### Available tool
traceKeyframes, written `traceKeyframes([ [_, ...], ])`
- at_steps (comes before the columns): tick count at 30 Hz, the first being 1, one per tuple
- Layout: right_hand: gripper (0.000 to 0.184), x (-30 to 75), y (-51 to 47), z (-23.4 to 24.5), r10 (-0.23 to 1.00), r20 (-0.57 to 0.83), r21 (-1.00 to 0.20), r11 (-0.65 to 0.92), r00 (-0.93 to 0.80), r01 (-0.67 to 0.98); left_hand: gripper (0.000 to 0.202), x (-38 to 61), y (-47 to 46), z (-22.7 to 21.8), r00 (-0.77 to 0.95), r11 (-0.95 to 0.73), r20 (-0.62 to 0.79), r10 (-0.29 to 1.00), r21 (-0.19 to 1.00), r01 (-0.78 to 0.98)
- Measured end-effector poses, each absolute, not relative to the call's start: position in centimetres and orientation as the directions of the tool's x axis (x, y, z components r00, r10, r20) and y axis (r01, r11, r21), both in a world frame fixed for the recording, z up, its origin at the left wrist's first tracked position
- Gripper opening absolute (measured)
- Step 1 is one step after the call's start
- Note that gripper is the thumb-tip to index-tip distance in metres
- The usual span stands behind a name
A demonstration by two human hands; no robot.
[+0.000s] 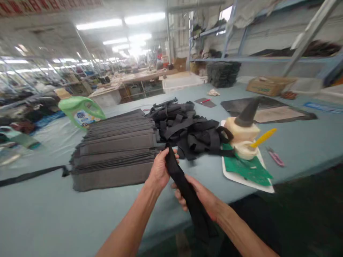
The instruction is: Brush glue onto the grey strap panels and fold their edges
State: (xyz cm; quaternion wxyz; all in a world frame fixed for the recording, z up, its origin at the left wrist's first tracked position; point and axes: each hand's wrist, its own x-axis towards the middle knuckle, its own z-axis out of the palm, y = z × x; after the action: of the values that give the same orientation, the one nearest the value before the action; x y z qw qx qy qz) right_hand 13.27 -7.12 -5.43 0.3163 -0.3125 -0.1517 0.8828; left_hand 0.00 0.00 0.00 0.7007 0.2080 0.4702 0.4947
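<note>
Holding a long black strip (193, 207) over the near edge of the table (107, 217), the person's two hands fill the middle foreground of the head view. Pinched close to its far end by the left hand (160, 168), the strip slants down toward the body, and its near end hangs beyond the edge. Farther along it, the right hand (203, 196) has a narrow grip, with the thumb side along the right and fingertips showing on the left. Just beside the left hand, dark flat pieces (115, 146) lie overlapped in a long row, and a loose heap (191, 130) of black strips sits beyond both hands. Behind the row, a green bottle (80, 110) with a blue and white label leans leftward. To the right of the heap, a white tray (229, 175) bears a green sheet (248, 170), a pale container with a black cone-shaped top (247, 113), and a tub (245, 150) from which a yellow handle (265, 137) sticks out. Pink-handled snips (276, 157) lie right of the tray. Farther back, a red pen (205, 101) rests on a dark piece, with a cardboard box (268, 86) near the shelving.
</note>
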Motion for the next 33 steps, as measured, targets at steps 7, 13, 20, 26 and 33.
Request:
traceKeyframes([
  [7,0.047,12.7,-4.6,-3.8,0.696,-0.351,-0.411,-0.716,-0.626,-0.565,0.028,0.3,-2.4,0.0,0.230,0.550,-0.505,0.832,0.698,-0.458],
  [13,0.042,13.0,-3.1,-3.7,0.725,-0.364,-0.464,-0.686,-0.585,-0.561,0.031,-0.2,-2.1,0.3,0.321,0.651,-0.566,0.759,0.650,-0.392],
  [20,0.037,14.0,-4.5,-3.3,0.693,-0.334,-0.522,-0.700,-0.639,-0.487,0.022,0.5,0.0,-0.1,0.198,0.517,-0.490,0.849,0.689,-0.508],
  [26,0.021,14.4,-5.4,-5.1,0.732,-0.293,-0.583,-0.647,-0.615,-0.492,0.023,2.2,-1.4,0.1,0.246,0.509,-0.457,0.855,0.645,-0.571],
  [33,0.043,15.5,-6.2,-4.3,0.759,-0.283,-0.673,-0.593,-0.586,-0.443,0.030,2.8,-3.3,0.6,0.278,0.522,-0.446,0.851,0.651,-0.551],
])
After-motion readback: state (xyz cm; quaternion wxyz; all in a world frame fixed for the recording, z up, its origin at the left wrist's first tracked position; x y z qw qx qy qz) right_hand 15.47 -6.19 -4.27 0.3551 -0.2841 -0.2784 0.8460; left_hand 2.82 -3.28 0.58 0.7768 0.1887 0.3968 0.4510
